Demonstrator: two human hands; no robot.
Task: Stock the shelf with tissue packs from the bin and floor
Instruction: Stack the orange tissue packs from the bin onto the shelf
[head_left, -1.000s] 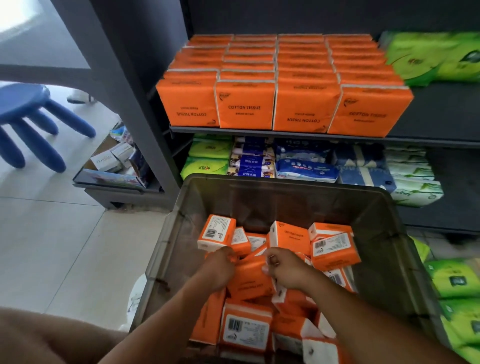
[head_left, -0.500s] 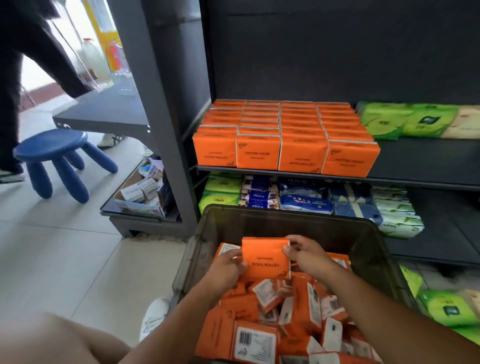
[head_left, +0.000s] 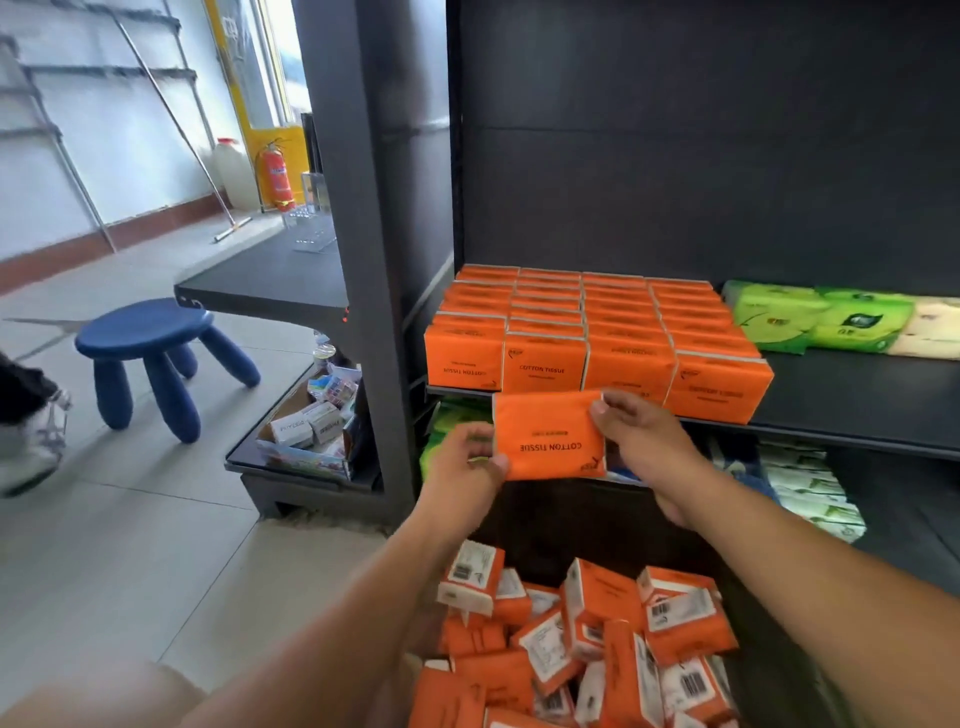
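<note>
Head view, both hands (head_left: 470, 462) gripping orange pack (head_left: 548, 436)

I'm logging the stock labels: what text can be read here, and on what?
"COTTON TISSUE", upside down: held orange pack.
"COTTON TISSUE", upright: second front pack on the shelf.
"COTTON TISSUE", upside down: leftmost front pack.
Too small or blurred: barcode labels on the bin packs, green packs, small boxes.

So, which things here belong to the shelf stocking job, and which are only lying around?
Job: held orange pack, left hand, right hand, loose orange packs, bin, orange rows, shelf.
Lying about: blue stool, fire extinguisher, box of small goods.
</note>
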